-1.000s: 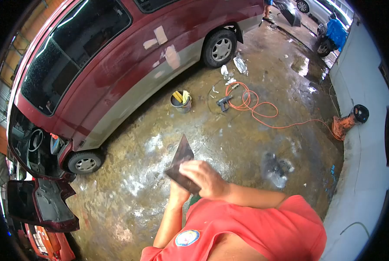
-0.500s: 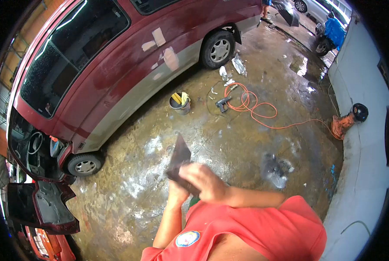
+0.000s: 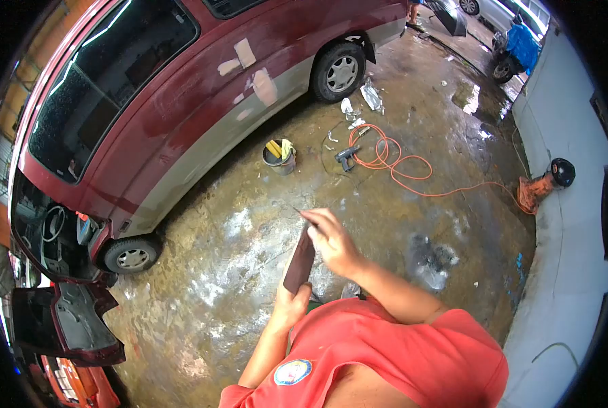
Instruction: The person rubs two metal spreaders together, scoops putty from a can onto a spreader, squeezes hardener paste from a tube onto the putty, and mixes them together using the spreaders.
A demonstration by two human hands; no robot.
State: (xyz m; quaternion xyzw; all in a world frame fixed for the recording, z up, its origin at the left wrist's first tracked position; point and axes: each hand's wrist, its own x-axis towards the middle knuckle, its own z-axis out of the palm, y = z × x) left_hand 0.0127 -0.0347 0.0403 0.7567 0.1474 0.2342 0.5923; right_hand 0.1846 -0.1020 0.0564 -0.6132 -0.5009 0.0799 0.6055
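My left hand (image 3: 291, 306) is wrapped round the lower end of a dark flat plate (image 3: 300, 264), which stands tilted with its pale edge to the left. Just above and to the right, my right hand (image 3: 332, 245) pinches a thin dark blade (image 3: 306, 217), seen nearly edge-on near the plate's top. Whether blade and plate touch cannot be made out. Beyond both hands is a red and grey van (image 3: 202, 102) with pale patches (image 3: 264, 87) on its side.
On the wet floor stand a bucket (image 3: 278, 158) with yellow items and a black tool (image 3: 347, 158) by an orange hose (image 3: 413, 175). An orange object with a black top (image 3: 547, 182) is beside the right wall (image 3: 562, 272). An open van door (image 3: 79, 319) juts out at lower left.
My right hand has moved up with the blade, which has turned from showing its broad face to nearly edge-on. The plate in my left hand now stands more upright.
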